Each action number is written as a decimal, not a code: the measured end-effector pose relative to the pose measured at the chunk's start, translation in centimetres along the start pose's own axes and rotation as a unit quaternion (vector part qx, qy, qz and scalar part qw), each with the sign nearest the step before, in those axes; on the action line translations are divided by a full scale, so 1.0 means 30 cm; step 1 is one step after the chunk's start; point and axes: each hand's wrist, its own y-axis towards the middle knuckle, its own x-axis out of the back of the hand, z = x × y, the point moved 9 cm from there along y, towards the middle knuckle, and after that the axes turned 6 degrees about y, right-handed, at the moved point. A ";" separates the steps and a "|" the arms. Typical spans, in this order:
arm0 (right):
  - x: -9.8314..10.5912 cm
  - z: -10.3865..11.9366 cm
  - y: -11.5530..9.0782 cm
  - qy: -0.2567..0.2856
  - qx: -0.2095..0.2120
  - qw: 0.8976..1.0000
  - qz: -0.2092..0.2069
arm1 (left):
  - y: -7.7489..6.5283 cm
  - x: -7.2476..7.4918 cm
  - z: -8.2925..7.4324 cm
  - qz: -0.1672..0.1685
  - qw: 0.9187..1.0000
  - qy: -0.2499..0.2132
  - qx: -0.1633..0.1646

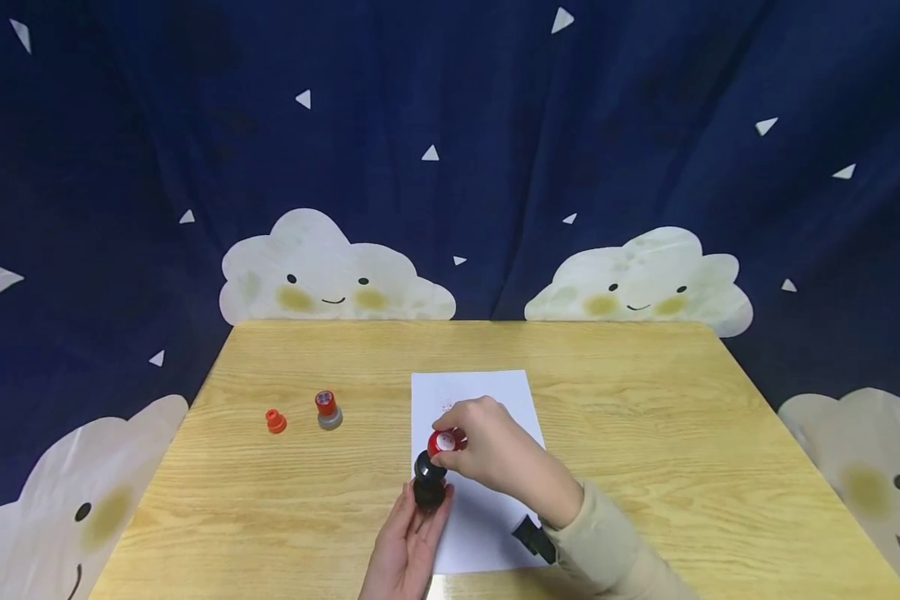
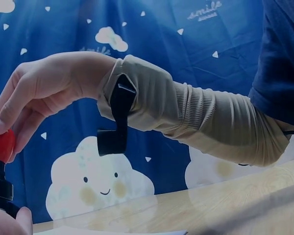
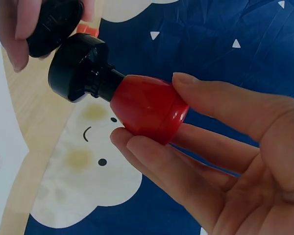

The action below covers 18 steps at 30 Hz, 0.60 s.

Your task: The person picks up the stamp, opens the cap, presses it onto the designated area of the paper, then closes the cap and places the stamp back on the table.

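Note:
My right hand point(image 1: 487, 446) pinches the red handle point(image 3: 149, 107) of a stamp between thumb and fingers. The stamp's round black base point(image 3: 78, 66) points down toward my left hand point(image 1: 408, 542). That left hand holds a round black cap point(image 3: 54, 24) between thumb and fingers, right at the stamp's base. In the left wrist view the red handle point(image 2: 1, 146) stands above the black base, with left fingertips low at the edge. Both hands are over a white sheet of paper point(image 1: 480, 533), which bears a faint red print near its top.
Left of the paper, a red and grey stamp point(image 1: 327, 410) stands on the wooden table point(image 1: 645, 417). A small red stepped piece point(image 1: 275, 421) lies farther left. A black bracket point(image 1: 534, 539) sits on the right sleeve. Behind the table hangs a dark blue curtain point(image 1: 487, 208) with clouds.

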 end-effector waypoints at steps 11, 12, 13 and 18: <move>-0.020 0.025 -0.018 -0.015 0.026 1.000 0.002 | -0.002 -0.021 -0.006 0.018 1.000 0.007 -0.007; -0.020 0.025 -0.019 -0.017 0.025 1.000 0.003 | -0.002 -0.022 -0.007 0.018 1.000 0.008 -0.009; -0.021 0.026 -0.020 -0.018 0.025 1.000 0.004 | -0.002 -0.022 -0.009 0.018 1.000 0.010 -0.011; -0.026 0.029 -0.027 -0.009 0.022 1.000 0.013 | -0.002 -0.026 -0.020 0.025 0.998 0.043 -0.025</move>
